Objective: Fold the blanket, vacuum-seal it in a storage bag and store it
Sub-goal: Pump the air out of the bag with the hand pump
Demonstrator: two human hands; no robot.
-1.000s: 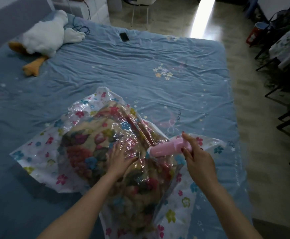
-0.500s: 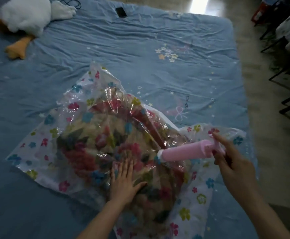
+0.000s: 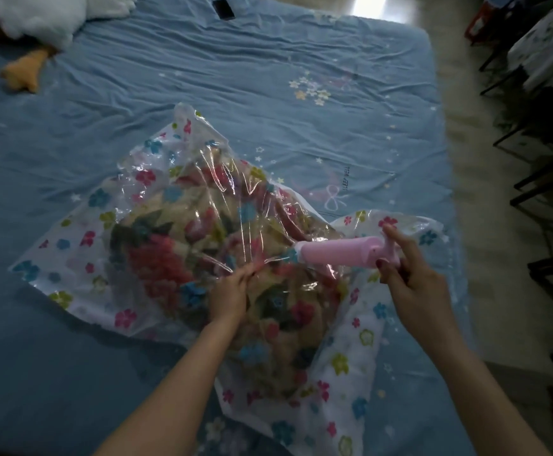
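Your right hand pinches the pink cylindrical hand pump's handle, left hand pressing the clear flower-printed plastic storage bag over the folded floral blanket beside the pump; a skewed stroke risks unseating the nozzle, readmitting air.

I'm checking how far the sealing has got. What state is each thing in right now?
storage bag: lying on the bed, still puffy, film wrinkled
blanket: folded, inside the bag
hand pump: lying across the bag, handle pulled out
left hand: pressing on the bag
right hand: gripping the pump handle
phone: lying flat, screen dark
plush duck: lying on the bed
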